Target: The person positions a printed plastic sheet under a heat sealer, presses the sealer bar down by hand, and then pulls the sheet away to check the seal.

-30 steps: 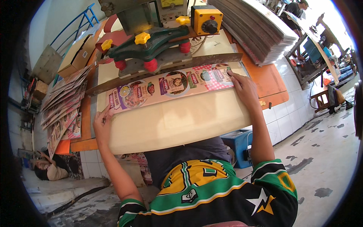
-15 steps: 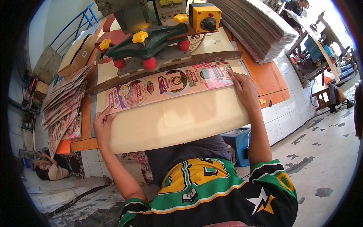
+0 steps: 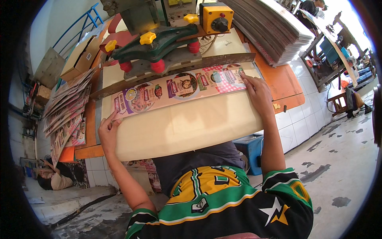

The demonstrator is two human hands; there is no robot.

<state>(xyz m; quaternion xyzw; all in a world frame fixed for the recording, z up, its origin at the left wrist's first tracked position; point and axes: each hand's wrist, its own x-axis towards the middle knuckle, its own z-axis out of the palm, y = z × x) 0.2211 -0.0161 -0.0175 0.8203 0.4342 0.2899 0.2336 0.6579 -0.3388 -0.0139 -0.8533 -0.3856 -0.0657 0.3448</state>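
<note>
Sheets (image 3: 274,28) stack at right, a green clamp (image 3: 155,46) over the printed strip (image 3: 179,85) on the board (image 3: 183,127). Left hand (image 3: 107,131) and right hand (image 3: 256,91) press flat, open, on its ends.

Item: printed cardboard strip (image 3: 181,88), long and narrow, flat.
Print: food pictures, purple labels, red-checked pattern at the right end.
Pose: lying face up, slanting up toward the right.
Place: on the pale board (image 3: 179,127), far edge under the metal bar (image 3: 171,73).
Contact: left hand (image 3: 108,129) at left end; right hand (image 3: 258,91) flat on right end.
</note>
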